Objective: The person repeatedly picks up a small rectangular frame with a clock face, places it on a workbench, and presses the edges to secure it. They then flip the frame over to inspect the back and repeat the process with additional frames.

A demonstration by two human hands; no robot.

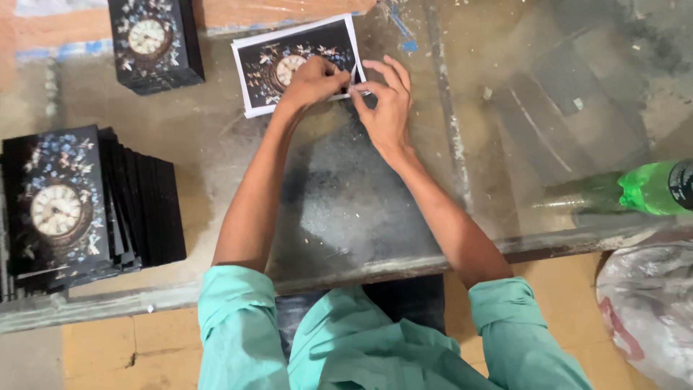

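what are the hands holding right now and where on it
Both hands, left hand and right hand, meet at the right edge of the printed clock picture sheet lying on the glass table, fingertips pinching there; what exactly is pinched is too small to tell.

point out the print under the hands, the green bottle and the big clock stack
print point(263, 68), head view, on its dark left half beside the white border
green bottle point(650, 188), head view, on the green body near the right edge
clock stack point(58, 202), head view, on the top panel's clock face
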